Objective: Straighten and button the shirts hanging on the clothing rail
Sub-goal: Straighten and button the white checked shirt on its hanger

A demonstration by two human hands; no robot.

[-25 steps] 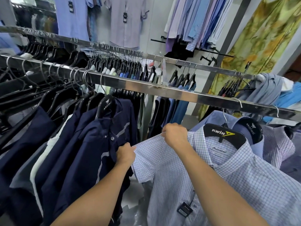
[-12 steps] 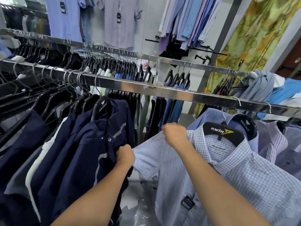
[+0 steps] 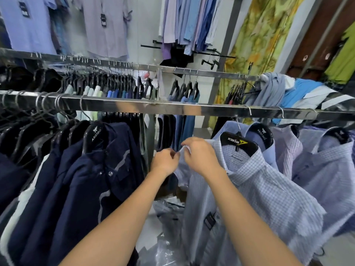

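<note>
A light blue checked shirt (image 3: 269, 189) hangs on a black hanger (image 3: 239, 144) from the steel clothing rail (image 3: 172, 109). My left hand (image 3: 164, 163) and my right hand (image 3: 199, 156) are close together just below the rail, both pinching the shirt's front edge near the collar. A black tag (image 3: 209, 220) dangles from the shirt lower down. To the left hang several navy shirts (image 3: 82, 185) on black hangers. More pale blue and lilac checked shirts (image 3: 322, 162) hang to the right.
A second rail (image 3: 119, 64) with more hangers runs behind. Shirts hang on the back wall (image 3: 103, 25). Crumpled clear plastic (image 3: 169, 214) lies on the floor below the shirt. A heap of blue garments (image 3: 295, 91) lies over the rail at far right.
My left hand has left the sleeve by the navy shirt and risen to meet my right hand at the shirt's front edge. The view has shifted left and tilted up.
</note>
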